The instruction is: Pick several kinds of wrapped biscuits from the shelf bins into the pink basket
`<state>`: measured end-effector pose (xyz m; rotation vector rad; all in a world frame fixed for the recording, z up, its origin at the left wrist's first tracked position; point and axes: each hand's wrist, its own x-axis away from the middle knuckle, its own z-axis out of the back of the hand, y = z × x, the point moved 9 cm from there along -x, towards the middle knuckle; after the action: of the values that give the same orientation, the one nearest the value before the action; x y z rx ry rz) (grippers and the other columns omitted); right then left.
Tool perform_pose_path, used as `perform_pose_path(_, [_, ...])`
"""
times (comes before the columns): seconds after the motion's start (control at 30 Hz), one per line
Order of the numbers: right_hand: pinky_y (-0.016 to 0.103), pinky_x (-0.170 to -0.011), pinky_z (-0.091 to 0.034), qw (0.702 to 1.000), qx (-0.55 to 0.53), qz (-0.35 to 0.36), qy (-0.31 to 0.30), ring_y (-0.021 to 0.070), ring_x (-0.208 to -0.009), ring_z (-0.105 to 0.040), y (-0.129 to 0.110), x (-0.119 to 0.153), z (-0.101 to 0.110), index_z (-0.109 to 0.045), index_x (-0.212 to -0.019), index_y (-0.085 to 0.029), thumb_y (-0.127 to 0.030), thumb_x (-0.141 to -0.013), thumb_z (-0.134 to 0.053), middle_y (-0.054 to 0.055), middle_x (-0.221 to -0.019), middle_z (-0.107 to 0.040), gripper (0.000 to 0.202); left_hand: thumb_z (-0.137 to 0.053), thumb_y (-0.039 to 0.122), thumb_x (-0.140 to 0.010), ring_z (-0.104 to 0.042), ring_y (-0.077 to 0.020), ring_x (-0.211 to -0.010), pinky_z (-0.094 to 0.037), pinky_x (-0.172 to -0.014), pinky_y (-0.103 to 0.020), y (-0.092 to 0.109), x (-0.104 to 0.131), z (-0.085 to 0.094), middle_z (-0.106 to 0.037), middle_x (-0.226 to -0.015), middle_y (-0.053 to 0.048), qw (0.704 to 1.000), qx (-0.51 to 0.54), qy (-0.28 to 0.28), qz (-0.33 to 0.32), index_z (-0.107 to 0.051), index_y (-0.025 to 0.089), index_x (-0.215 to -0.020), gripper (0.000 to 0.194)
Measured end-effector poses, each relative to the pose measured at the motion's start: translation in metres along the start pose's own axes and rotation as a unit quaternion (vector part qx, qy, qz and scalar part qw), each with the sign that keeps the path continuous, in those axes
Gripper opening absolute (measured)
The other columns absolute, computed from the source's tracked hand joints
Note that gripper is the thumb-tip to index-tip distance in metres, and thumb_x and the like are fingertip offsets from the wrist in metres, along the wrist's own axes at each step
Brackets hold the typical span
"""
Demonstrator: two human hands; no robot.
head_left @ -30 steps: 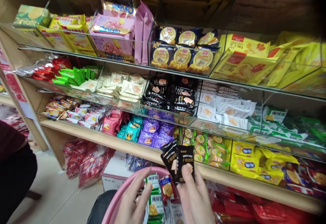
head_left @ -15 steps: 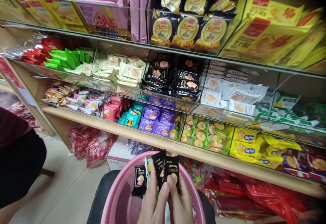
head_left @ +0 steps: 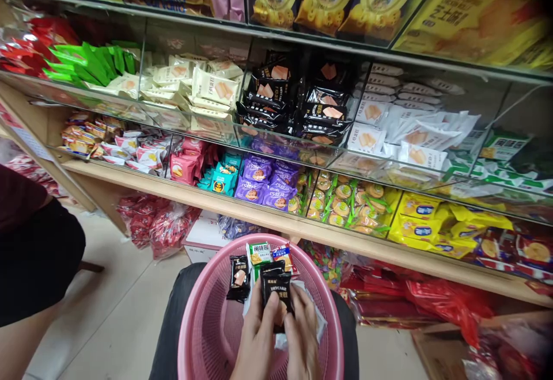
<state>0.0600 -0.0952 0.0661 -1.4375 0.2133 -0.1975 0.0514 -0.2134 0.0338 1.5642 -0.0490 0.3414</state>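
Observation:
Both hands are over a pink basket [head_left: 194,288] held between the knees. My left hand [head_left: 256,339] and my right hand [head_left: 303,334] are closed round small black DRYCAKE packets [head_left: 277,285], which overlap one another. Inside the basket, another black packet [head_left: 239,277] leans at the left. A green and white packet [head_left: 260,253] and a red, white and yellow packet [head_left: 283,255] lie beyond the hands. Some whitish wrapping shows beneath the fingers.
Shelves with glass fronts [head_left: 259,132] hold sorted snack packets, including black ones [head_left: 326,106] and purple ones [head_left: 254,181]. A person's leg [head_left: 38,276] is at the left. Red bags [head_left: 173,227] and a white box [head_left: 203,236] sit under the shelf.
The black packets in my hands have come lower and closer together over the basket, uncovering the green and red packets. The view has tilted down.

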Motion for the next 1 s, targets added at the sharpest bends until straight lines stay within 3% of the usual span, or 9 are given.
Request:
perform_pose_path(0.1, [0.039,-0.110,-0.015,0.998,-0.035,-0.045,0.001,0.0210,-0.133,-0.021,-0.002,-0.005,0.000,-0.042,-0.129,-0.027,-0.055,-0.082,-0.037,0.002,-0.141,-0.034,0.054,-0.041,0.048,-0.085,-0.041,-0.0209,-0.124,-0.039,-0.099,-0.039,-0.009,0.002,0.008,-0.045,-0.134,-0.006,0.999,-0.019,0.026,0.017,-0.035,0.022,-0.133,0.055])
perform_pose_path(0.2, [0.039,-0.110,-0.016,0.991,-0.076,-0.105,-0.023,0.0199,-0.133,-0.022,0.002,-0.004,-0.009,-0.037,-0.132,-0.027,-0.057,-0.081,-0.038,0.002,-0.139,-0.038,0.059,-0.043,0.050,-0.083,-0.037,-0.0222,-0.126,-0.037,-0.101,-0.040,-0.014,0.005,0.005,-0.043,-0.136,-0.008,0.999,-0.023,-0.006,0.032,-0.039,0.020,-0.131,0.057])
perform_pose_path(0.33, [0.038,-0.110,-0.014,0.989,-0.095,-0.108,-0.018,0.0197,-0.133,-0.023,0.002,-0.003,-0.013,-0.035,-0.133,-0.026,-0.056,-0.076,-0.049,0.003,-0.140,-0.037,0.066,-0.046,0.050,-0.081,-0.041,-0.0220,-0.124,-0.036,-0.102,-0.039,-0.004,0.004,-0.002,-0.049,-0.131,-0.010,0.999,0.004,-0.049,0.006,-0.039,0.017,-0.132,0.061])
perform_pose_path(0.5, [0.036,-0.097,-0.038,0.953,-0.214,-0.215,-0.015,0.0225,-0.121,-0.043,0.023,-0.002,-0.015,-0.044,-0.126,-0.025,-0.050,-0.067,-0.062,0.004,-0.122,-0.056,0.066,-0.036,0.044,-0.086,-0.037,-0.0218,-0.126,-0.033,-0.103,-0.041,0.011,0.002,-0.006,-0.044,-0.135,-0.011,0.990,-0.096,-0.076,-0.063,-0.028,0.016,-0.137,0.059])
perform_pose_path(0.57, [0.035,-0.089,-0.044,0.928,-0.243,-0.281,-0.041,0.0241,-0.110,-0.052,0.035,0.004,-0.019,-0.052,-0.117,-0.021,-0.047,-0.063,-0.066,0.005,-0.105,-0.065,0.061,-0.035,0.038,-0.086,-0.029,-0.0243,-0.130,-0.026,-0.105,-0.048,0.020,0.005,-0.008,-0.037,-0.140,-0.012,0.960,-0.226,-0.083,-0.143,-0.023,0.016,-0.139,0.059])
perform_pose_path(0.63, [0.036,-0.080,-0.048,0.914,-0.225,-0.332,-0.066,0.0260,-0.098,-0.059,0.049,0.012,-0.020,-0.059,-0.107,-0.018,-0.047,-0.063,-0.066,0.005,-0.085,-0.069,0.053,-0.042,0.034,-0.081,-0.019,-0.0289,-0.134,-0.019,-0.105,-0.054,0.027,0.011,-0.009,-0.026,-0.145,-0.014,0.903,-0.358,-0.081,-0.223,-0.012,0.014,-0.141,0.071])
perform_pose_path(0.77, [0.035,-0.080,-0.047,0.940,-0.140,-0.300,-0.081,0.0271,-0.099,-0.058,0.060,0.017,-0.014,-0.067,-0.087,-0.023,-0.046,-0.062,-0.065,0.006,-0.088,-0.068,0.035,-0.056,0.032,-0.069,-0.008,-0.0350,-0.135,-0.014,-0.105,-0.056,0.033,0.023,-0.011,-0.007,-0.149,-0.013,0.781,-0.519,-0.133,-0.322,0.002,0.018,-0.142,0.094])
perform_pose_path(0.87, [0.034,-0.088,-0.043,0.957,-0.116,-0.252,-0.086,0.0256,-0.108,-0.053,0.060,0.020,-0.017,-0.066,-0.092,-0.024,-0.044,-0.060,-0.066,0.006,-0.101,-0.066,0.037,-0.045,0.016,-0.076,-0.018,-0.0292,-0.134,-0.017,-0.105,-0.053,0.030,0.032,-0.012,-0.020,-0.148,-0.007,0.705,-0.583,-0.191,-0.357,-0.002,0.028,-0.141,0.079])
perform_pose_path(1.0, [0.035,-0.080,-0.045,0.952,-0.115,-0.257,-0.121,0.0249,-0.092,-0.059,0.069,0.033,-0.037,-0.063,-0.102,-0.020,-0.047,-0.059,-0.067,0.006,-0.087,-0.068,0.052,-0.038,0.008,-0.075,-0.037,-0.0265,-0.124,-0.025,-0.103,-0.052,0.014,0.031,-0.003,-0.046,-0.134,-0.008,0.682,-0.616,-0.234,-0.316,-0.005,0.026,-0.141,0.076])
